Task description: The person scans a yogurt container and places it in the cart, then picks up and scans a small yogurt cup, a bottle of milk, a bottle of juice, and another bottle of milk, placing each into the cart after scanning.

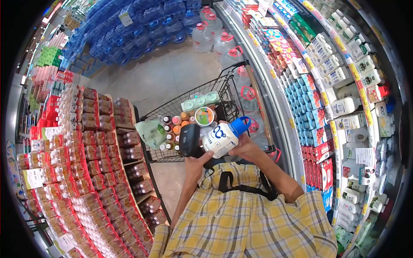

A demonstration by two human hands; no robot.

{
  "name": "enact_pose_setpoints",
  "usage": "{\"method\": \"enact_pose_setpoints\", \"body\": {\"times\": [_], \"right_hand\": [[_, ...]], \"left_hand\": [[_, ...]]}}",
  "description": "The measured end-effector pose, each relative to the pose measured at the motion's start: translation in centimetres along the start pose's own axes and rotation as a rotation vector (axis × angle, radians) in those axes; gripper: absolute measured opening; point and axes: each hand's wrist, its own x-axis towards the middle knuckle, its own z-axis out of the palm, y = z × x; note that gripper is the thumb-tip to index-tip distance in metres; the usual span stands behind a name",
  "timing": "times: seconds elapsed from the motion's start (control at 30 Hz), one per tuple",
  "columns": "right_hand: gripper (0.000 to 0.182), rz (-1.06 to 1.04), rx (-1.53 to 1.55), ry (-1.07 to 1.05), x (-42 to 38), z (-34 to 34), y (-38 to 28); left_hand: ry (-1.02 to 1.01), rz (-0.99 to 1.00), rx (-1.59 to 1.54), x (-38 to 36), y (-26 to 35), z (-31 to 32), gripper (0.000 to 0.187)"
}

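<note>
A white bottle (219, 140) with a blue cap and blue lettering lies tilted between my two hands, above a wire shopping cart (172, 107). My right hand (244, 146) is wrapped round its lower right side near the cap. At its lower left, my left hand (199, 160) has the thumb against the bottle; beside it is a black handheld device (190, 140), whose lower end meets the fingers. In the cart are several small bottles (177, 129), a round tub (204, 116) with a green and orange lid, light green containers (200, 102) and a pale green bag (151, 133).
Packs of brown drinks (86, 159) are stacked on the left. Chilled shelves (335, 107) with cartons and bottles curve along the right. Large clear jugs with red caps (203, 36) stand on the floor behind and beside the cart. Blue water bottles (142, 38) are piled at the back.
</note>
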Motion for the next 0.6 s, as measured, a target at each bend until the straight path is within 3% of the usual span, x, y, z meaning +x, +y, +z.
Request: {"method": "enact_pose_setpoints", "body": {"times": [0.2, 0.4, 0.53, 0.6], "right_hand": [[0.084, 0.009, -0.120, 0.099, -0.2, 0.7, -0.1], [0.062, 0.134, 0.139, 0.406, -0.7, 2.1, -0.5], [0.063, 0.029, 0.048, 0.354, -1.0, 1.4, -0.1], [0.064, -0.075, 0.089, 0.303, -1.3, 1.5, 0.0]], "left_hand": [[-0.074, 0.014, -0.013, 0.4, 0.7, 0.5, 0.065], [-0.224, 0.248, 0.131, 0.9, -1.2, 0.7, 0.082], [-0.245, 0.326, 0.320, 0.9, -1.6, 0.2, 0.087], [-0.231, 0.244, 0.074, 0.8, -1.2, 0.9, 0.084]]}}
